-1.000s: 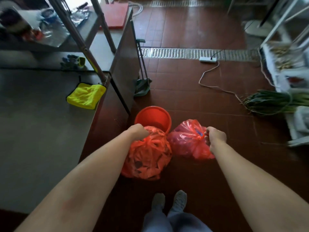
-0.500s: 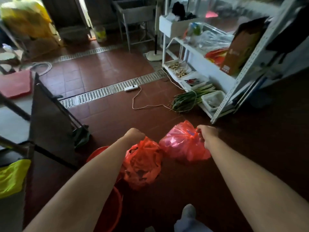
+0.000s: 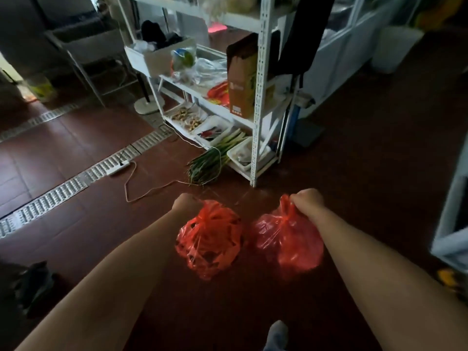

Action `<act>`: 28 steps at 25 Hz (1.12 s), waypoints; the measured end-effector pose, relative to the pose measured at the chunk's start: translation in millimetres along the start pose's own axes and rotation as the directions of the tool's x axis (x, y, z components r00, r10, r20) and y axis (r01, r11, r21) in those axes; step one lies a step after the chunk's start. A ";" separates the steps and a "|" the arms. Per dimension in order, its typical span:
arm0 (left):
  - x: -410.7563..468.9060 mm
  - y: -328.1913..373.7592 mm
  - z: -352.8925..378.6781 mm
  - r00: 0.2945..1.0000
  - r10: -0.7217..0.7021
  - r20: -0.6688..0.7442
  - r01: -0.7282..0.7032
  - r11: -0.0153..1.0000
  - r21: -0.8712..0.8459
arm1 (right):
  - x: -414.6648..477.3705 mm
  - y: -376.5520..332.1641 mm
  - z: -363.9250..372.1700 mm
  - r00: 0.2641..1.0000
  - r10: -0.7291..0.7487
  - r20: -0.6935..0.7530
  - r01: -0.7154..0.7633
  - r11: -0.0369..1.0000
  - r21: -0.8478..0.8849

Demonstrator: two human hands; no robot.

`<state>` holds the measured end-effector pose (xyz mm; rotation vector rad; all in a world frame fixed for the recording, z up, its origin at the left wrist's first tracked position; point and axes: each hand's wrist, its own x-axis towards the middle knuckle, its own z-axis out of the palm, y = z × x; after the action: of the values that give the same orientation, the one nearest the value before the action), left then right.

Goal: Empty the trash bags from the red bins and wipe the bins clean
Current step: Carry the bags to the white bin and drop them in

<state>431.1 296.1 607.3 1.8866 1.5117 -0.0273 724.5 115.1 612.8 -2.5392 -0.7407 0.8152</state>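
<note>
Colours on record: red dominant, white and green secondary.
Left bag point(image 3: 209, 239) orange-red, mottled with dark patches; right bag point(image 3: 287, 243) plain translucent red. Floor tiles point(image 3: 63, 150) dark red-brown, square grid. Drain grate point(image 3: 60, 190) silver, ribbed. Shelf rack point(image 3: 259, 110) white; green onions point(image 3: 210, 162) green, pale ends; box point(image 3: 240, 72) orange-brown.

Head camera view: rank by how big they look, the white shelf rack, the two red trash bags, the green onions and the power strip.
1. white shelf rack
2. left-hand bag and right-hand bag: these look alike, so no ranking between them; both are also nearest the camera
3. green onions
4. power strip
</note>
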 end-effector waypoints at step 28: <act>410.8 729.8 264.8 0.894 0.330 0.304 -0.333 0.942 -0.044 | 500.7 240.7 -454.6 0.689 0.657 -0.307 -0.329 0.660 0.675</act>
<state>1294.7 455.8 600.7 2.0169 0.9706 -0.1648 1442.0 132.5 630.3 -2.2084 0.4128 0.3399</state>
